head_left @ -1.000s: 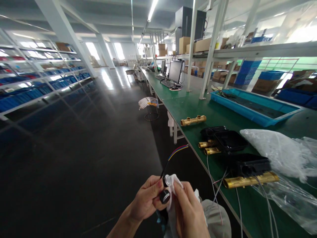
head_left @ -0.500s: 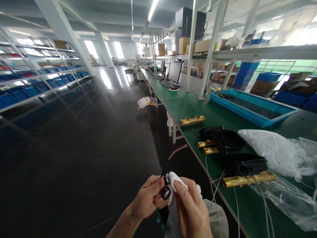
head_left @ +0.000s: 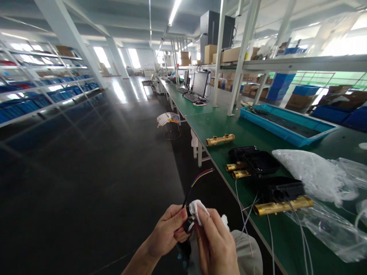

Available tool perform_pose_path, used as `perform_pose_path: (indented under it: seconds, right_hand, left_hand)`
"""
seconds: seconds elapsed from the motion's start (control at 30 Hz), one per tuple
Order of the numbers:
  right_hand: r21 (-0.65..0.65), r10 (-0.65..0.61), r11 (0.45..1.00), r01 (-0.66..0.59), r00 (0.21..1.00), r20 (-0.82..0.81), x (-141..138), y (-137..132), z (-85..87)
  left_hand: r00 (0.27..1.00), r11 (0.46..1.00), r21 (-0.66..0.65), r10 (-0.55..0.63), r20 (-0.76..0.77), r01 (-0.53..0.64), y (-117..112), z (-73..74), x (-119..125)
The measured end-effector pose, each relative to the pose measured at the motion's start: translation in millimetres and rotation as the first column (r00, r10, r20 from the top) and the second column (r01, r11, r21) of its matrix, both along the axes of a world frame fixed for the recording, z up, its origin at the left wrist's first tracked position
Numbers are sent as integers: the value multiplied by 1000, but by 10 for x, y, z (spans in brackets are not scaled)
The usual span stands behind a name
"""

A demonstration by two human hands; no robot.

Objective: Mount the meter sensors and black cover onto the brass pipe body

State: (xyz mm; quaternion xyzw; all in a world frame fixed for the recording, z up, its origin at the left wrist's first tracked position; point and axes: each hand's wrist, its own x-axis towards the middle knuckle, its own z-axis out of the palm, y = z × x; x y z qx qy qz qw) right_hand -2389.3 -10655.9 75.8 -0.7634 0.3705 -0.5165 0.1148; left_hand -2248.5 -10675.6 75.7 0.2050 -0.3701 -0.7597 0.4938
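The small black round part (head_left: 188, 225) sits low in front of me, out over the floor and clear of the green bench (head_left: 218, 122), pinched between the thumb and fingers of my left hand (head_left: 169, 231). My right hand (head_left: 215, 244) is closed on a wad of white cloth (head_left: 196, 208), which I press onto the top of the part. The part is small and I hold it only at its rim, so I think a hard push from the cloth could twist it out of my fingertips. Nothing but dark floor lies below to catch it. Its black cable (head_left: 187, 194) rises from my grip and ends in bare coloured wire tips (head_left: 203, 175) that hang free near the bench edge. A tug or a snag there could strain the joint where the cable enters the part. The cloth hides the face I press on, so I cannot tell whether it lies flat or bunched, and a loose fold might catch. To my right, thin wires (head_left: 243, 206) trail off the bench from the black housing on its brass body (head_left: 282, 207). They come near my right hand, and a wide elbow move could hook them and drag that unit toward the edge.
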Motion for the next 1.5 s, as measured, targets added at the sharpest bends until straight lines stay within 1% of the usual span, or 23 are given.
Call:
perform_pose_path:
  seconds: [0.07, 0.13, 0.2, 0.27, 0.37, 0.43, 0.5, 0.6, 0.7, 0.77, 0.87, 0.93, 1.03, 1.1, 1.2, 1.27, 1.3, 1.37, 1.4, 1.43, 1.5]
  right_hand:
    - [-24, -38, 999, 39, 999, 14, 29, 40, -38]
    - [-39, -110, 993, 111, 993, 48, 61, 81, -67]
    - [-54, -149, 987, 153, 987, 62, 69, 102, -70]
    - [-104, -128, 986, 129, 992, 18, 39, 90, -38]
    - [-172, -53, 984, 41, 996, -65, -40, 30, 49]
    - [-142, -28, 990, 17, 996, -79, -74, -10, 98]
    - [-68, -26, 997, 21, 997, -69, -76, -34, 116]
    - [-7, -19, 1000, 18, 998, -64, -42, -31, 74]
    - [-58, -56, 997, 51, 995, -88, -14, 7, -11]
    - [-113, -90, 990, 79, 992, -94, -14, 33, -53]
    - [-155, -96, 985, 78, 990, -108, -29, 43, -54]
    - [-142, -81, 988, 65, 990, -112, -38, 20, -17]
    - [-44, -42, 998, 39, 997, -67, -45, -26, 43]
    - [-16, -29, 999, 28, 999, -39, -51, -35, 43]
    - [-105, -56, 993, 51, 997, -51, -51, 3, -43]
    - [-123, -92, 989, 86, 995, -44, -37, 43, -123]
    - [-99, -105, 990, 101, 994, -28, -26, 62, -155]
    - [-6, -125, 992, 125, 992, 9, -7, 87, -187]
    - [24, -127, 992, 127, 992, 8, -3, 92, -184]
    - [23, -125, 992, 125, 992, -10, -4, 94, -169]
    - [-48, -138, 990, 135, 988, -70, -20, 85, -114]
  left_hand:
    - [1000, 1000, 6, 5, 6, -5, -5, 4, -11]
    - [1000, 1000, 13, 23, 3, -23, -11, 14, -21]
    - [1000, 1000, 13, 13, -7, -13, -15, 30, -27]
    - [1000, 1000, 12, -21, -13, 21, -15, 46, -28]
    - [999, 999, 13, -51, -16, 51, 2, 56, -25]
    - [998, 998, 20, -61, -6, 61, 20, 52, -27]
    - [998, 997, 32, -65, 12, 65, 36, 44, -37]
    - [999, 999, 32, -30, 16, 29, 43, 44, -57]
    - [1000, 1000, 0, 8, -10, -8, 29, 59, -64]
    - [1000, 1000, -20, 4, -14, -4, 20, 68, -58]
    - [1000, 1000, -10, -7, -13, 6, 16, 68, -45]
    - [999, 1000, 2, -30, -14, 30, 22, 57, -45]
    - [999, 999, 24, -46, 13, 46, 36, 38, -63]
    - [1000, 998, 62, 6, 24, -8, 42, 35, -83]
    - [994, 985, 126, 112, 15, -113, 41, 58, -114]
    - [984, 972, 155, 176, 19, -176, 38, 83, -131]
    - [978, 964, 165, 208, 25, -209, 36, 92, -137]
    - [965, 948, 180, 261, 40, -264, 33, 95, -142]
    - [960, 942, 183, 277, 48, -281, 33, 87, -140]
    - [957, 940, 179, 284, 58, -290, 34, 75, -135]
    - [962, 953, 139, 262, 74, -270, 41, 42, -121]
